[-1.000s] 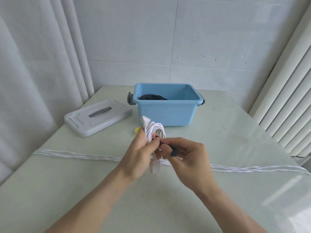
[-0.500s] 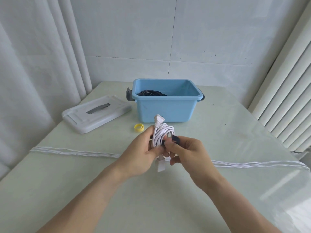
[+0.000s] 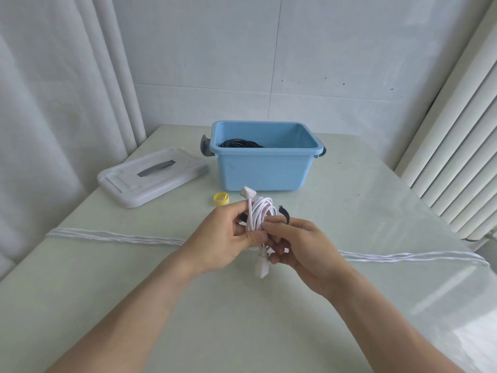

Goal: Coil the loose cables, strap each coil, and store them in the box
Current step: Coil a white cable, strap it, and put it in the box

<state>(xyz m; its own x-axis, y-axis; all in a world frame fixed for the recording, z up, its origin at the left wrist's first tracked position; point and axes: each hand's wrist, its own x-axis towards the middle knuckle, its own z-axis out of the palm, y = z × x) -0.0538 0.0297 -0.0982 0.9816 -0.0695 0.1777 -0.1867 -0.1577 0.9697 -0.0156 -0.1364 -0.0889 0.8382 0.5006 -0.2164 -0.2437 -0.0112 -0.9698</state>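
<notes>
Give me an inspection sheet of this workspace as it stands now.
Surface: pale green table, glossy.
Job's things: blue box open, black coil inside; white cable coil held above the table, dark strap loose around it.
Clutter: yellow strap roll; white lid left of the box.
Hands: left hand grips the coil; right hand pinches at the coil.
Cables: long white cable stretched across the table.
Surroundings: curtain, tiled wall, radiator.
</notes>
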